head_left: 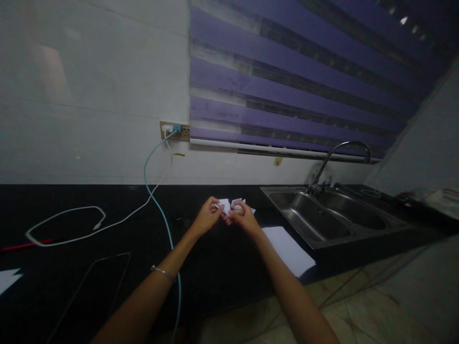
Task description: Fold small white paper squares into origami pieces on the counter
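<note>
Both of my hands meet above the black countertop, holding a small folded piece of white paper point(224, 204). My left hand point(208, 215) pinches its left side between thumb and fingers. My right hand point(245, 217) is closed on the right side, where pointed white flaps stick out past the fingers. The exact folds are too small to make out, and the fingers hide part of the paper. A stack of white paper sheets point(289, 249) lies on the counter to the right of my right forearm.
A double steel sink point(311, 220) with a curved faucet point(328, 160) is at the right. White and teal cables run from the wall socket point(175, 130) across the counter point(143, 267). A flat dark panel, a red stick-like item point(21, 245) and white paper pieces point(7, 279) lie left.
</note>
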{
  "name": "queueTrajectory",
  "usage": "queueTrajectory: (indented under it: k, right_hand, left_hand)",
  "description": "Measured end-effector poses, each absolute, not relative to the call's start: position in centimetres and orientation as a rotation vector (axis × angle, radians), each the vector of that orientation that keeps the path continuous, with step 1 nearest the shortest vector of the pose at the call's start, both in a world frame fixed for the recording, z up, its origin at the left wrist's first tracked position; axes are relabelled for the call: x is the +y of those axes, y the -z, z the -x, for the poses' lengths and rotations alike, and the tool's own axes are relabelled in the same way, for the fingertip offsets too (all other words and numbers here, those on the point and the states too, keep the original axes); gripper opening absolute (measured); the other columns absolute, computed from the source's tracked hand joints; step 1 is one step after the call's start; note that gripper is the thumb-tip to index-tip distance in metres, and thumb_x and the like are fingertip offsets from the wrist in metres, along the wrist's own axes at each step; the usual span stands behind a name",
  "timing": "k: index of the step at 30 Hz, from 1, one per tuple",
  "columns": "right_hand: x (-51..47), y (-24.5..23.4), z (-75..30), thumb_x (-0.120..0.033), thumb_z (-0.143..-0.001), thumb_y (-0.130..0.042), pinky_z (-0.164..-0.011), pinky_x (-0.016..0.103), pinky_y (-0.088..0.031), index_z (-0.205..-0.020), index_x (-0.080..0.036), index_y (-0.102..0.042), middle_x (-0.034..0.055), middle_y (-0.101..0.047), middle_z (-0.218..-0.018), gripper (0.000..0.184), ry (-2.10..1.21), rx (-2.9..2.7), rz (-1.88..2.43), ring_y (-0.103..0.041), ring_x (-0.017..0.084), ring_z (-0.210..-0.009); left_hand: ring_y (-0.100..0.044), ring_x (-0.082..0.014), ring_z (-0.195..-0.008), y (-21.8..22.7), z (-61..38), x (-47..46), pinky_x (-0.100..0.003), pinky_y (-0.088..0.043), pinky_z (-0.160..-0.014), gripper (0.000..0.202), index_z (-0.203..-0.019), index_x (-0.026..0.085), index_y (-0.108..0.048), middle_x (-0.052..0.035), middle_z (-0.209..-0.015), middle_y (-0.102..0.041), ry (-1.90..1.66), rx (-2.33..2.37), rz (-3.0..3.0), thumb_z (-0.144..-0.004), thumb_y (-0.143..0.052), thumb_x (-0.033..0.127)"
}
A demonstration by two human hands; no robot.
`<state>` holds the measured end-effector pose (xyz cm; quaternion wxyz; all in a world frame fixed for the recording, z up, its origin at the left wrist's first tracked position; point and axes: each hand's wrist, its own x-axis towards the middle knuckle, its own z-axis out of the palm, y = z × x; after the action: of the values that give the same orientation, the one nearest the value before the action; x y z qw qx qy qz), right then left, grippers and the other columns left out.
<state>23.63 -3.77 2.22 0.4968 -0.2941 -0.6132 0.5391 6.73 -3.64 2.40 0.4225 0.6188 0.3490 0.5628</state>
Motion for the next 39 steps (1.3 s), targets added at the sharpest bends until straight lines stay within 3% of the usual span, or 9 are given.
queueTrajectory:
  k: [10,17,19,22,26,30,39]
  right_hand:
    - [-3.4,-1.6,-23.7,-0.038,-0.076,-0.070,-0.062,0.029,-0.054,-0.087,-0.021,-0.044,0.0031,-0.070,-0.071,0.033,-1.294,-1.550,0.658,-0.068,0.016,-0.062]
    - [-3.7,-1.8,-23.4,-0.038,-0.078,-0.067,-0.065,0.031,-0.053,-0.080,-0.023,-0.040,-0.0007,-0.067,-0.069,0.032,-1.200,-1.547,0.680,-0.067,0.017,-0.064]
    - [-4.0,-2.0,-23.4,-0.038,-0.079,-0.067,-0.065,0.030,-0.052,-0.079,-0.023,-0.039,-0.0016,-0.065,-0.068,0.031,-1.176,-1.552,0.693,-0.067,0.018,-0.065]
    - [-4.1,-2.1,-23.4,-0.037,-0.079,-0.066,-0.063,0.030,-0.050,-0.076,-0.023,-0.037,-0.0023,-0.063,-0.066,0.032,-1.163,-1.572,0.703,-0.066,0.018,-0.065]
    - [-4.0,-1.9,-23.3,-0.037,-0.081,-0.063,-0.061,0.028,-0.047,-0.075,-0.023,-0.036,-0.0024,-0.060,-0.065,0.031,-1.117,-1.653,0.739,-0.063,0.018,-0.065]
    - [-3.8,-1.7,-23.3,-0.038,-0.080,-0.062,-0.058,0.026,-0.044,-0.074,-0.023,-0.035,-0.0032,-0.055,-0.064,0.032,-1.085,-1.682,0.769,-0.059,0.016,-0.063]
    - [-4.3,-2.2,-23.5,-0.036,-0.078,-0.062,-0.053,0.024,-0.038,-0.072,-0.022,-0.039,-0.0038,-0.049,-0.061,0.028,-0.979,-1.700,0.853,-0.052,0.014,-0.058]
  left_hand:
    - [-0.063,-0.0118,-0.065,-2.8,-6.6,-3.9,-0.022,-0.047,-0.060,0.035,-0.107,0.019,-0.041,0.0006,-0.078,-0.062,-1.419,0.848,-1.562,-0.080,-0.059,0.030]
    - [-0.065,-0.0138,-0.067,-2.9,-6.7,-4.0,-0.027,-0.049,-0.067,0.064,-0.123,0.019,-0.034,-0.0007,-0.081,-0.066,-1.423,0.864,-1.413,-0.073,-0.069,0.036]
    - [-0.064,-0.0143,-0.070,-2.8,-6.7,-3.9,-0.027,-0.049,-0.068,0.060,-0.119,0.017,-0.041,-0.0026,-0.083,-0.067,-1.400,0.876,-1.393,-0.072,-0.071,0.039]
    - [-0.062,-0.0151,-0.068,-2.7,-6.6,-3.9,-0.025,-0.046,-0.064,0.037,-0.094,0.013,-0.058,-0.0052,-0.076,-0.067,-1.246,0.884,-1.536,-0.077,-0.065,0.045]
    - [-0.054,-0.0129,-0.055,-2.4,-6.3,-4.1,-0.024,-0.039,-0.055,0.043,-0.067,0.011,-0.064,-0.0053,-0.063,-0.064,-1.015,0.909,-1.774,-0.082,-0.057,0.051]
    - [-0.054,-0.0128,-0.060,-1.7,-6.3,-4.0,-0.023,-0.038,-0.057,0.048,-0.066,0.012,-0.064,-0.0052,-0.067,-0.064,-1.043,0.845,-1.772,-0.083,-0.053,0.055]
    - [-0.039,-0.0083,-0.047,-1.2,-6.3,-3.5,-0.022,-0.027,-0.047,0.071,-0.069,0.009,-0.061,-0.0031,-0.059,-0.055,-0.963,0.814,-1.577,-0.085,-0.029,0.071]
